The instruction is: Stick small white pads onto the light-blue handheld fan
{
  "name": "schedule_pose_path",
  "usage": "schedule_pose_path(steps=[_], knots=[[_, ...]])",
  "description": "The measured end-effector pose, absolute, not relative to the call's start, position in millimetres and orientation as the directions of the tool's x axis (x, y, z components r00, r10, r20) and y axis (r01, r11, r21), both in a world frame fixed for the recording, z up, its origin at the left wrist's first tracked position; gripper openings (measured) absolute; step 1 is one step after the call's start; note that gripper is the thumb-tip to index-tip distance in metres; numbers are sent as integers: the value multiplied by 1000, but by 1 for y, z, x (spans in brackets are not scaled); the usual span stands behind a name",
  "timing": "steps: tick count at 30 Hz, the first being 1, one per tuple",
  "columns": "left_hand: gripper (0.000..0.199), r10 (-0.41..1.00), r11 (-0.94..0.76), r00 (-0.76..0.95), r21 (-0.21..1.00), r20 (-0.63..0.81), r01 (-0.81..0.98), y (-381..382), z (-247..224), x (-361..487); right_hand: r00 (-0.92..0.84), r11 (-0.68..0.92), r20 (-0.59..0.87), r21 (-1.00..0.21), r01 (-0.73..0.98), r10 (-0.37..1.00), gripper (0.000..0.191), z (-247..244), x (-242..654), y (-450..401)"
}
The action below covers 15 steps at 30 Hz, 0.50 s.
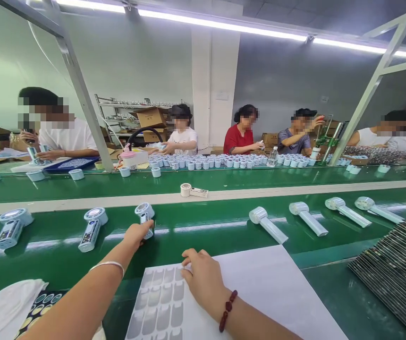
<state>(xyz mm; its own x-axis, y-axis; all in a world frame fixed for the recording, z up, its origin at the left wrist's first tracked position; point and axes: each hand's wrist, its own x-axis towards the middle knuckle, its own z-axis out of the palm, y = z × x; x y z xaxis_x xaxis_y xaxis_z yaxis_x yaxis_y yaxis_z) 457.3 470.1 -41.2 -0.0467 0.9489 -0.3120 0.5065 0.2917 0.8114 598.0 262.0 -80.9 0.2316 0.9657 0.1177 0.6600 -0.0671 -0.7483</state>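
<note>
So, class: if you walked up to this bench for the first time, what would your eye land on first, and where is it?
First, the two bare arms in the foreground: the left hand grips a small handheld device on the green belt, while the right hand rests on a white sticker sheet. Next, matching devices lie along the belt on both sides. Beyond it, a row of seated workers faces rows of small white cups.

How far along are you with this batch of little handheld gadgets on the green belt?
Two gadgets at far left already show labelled faces. The left hand holds a third gadget, while the right hand rests on the sticker sheet, which has several empty slots. Four plain gadgets to the right look untouched.
</note>
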Motion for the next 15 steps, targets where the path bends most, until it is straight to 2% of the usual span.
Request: schedule_pose_path(steps=[4, 7, 8, 9, 12, 15], knots=[[24, 901, 411, 59, 889, -430, 201, 441, -9, 447, 285, -85, 94, -826, 557, 954, 40, -85, 599, 265], [4, 904, 400, 155, 916, -398, 18, 393, 21, 429, 307, -82, 102, -843, 532, 946, 48, -88, 598, 262], [4, 907, 389, 185, 921, -378, -29, 373, 30, 422, 307, -76, 107, -845, 529, 946, 48, -89, 597, 262], [6, 906, 389, 208, 919, -369, -63, 352, 38, 415, 302, -67, 111, -850, 523, 947, 46, -90, 597, 262], [32, 901, 416, 200, 897, -384, -149, 291, 52, 396, 303, -54, 98, -889, 455, 948, 35, -88, 598, 263], [38, 841, 527, 50, 795, -538, -301, 240, 52, 383, 308, -35, 65, -951, 307, 949, 25, -75, 598, 258]])
